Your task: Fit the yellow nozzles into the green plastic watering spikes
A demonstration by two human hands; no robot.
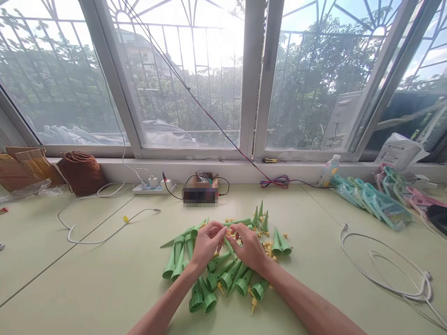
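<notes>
My left hand (208, 243) and my right hand (248, 245) meet over a pile of hollow green plastic spikes (228, 275), fingertips close together. A green spike (229, 249) shows between them by my right thumb, and a bit of yellow is at the fingertips. Both hands are closed in a pinch. My right fingers seem to be on that spike; what the left ones pinch is mostly covered. Small yellow nozzle-like pieces (253, 305) lie among and beside the spikes, several just right of my right hand. A few spikes (261, 215) stand upright behind it.
Behind the pile are a small box (203, 180) with a dark, blurred device and a power strip (150, 187). White cables (101, 242) lie left, a coiled one (384, 286) right. A brown bag (82, 173), a bottle (330, 170) and bagged pastel plastic items (373, 200) line the window side.
</notes>
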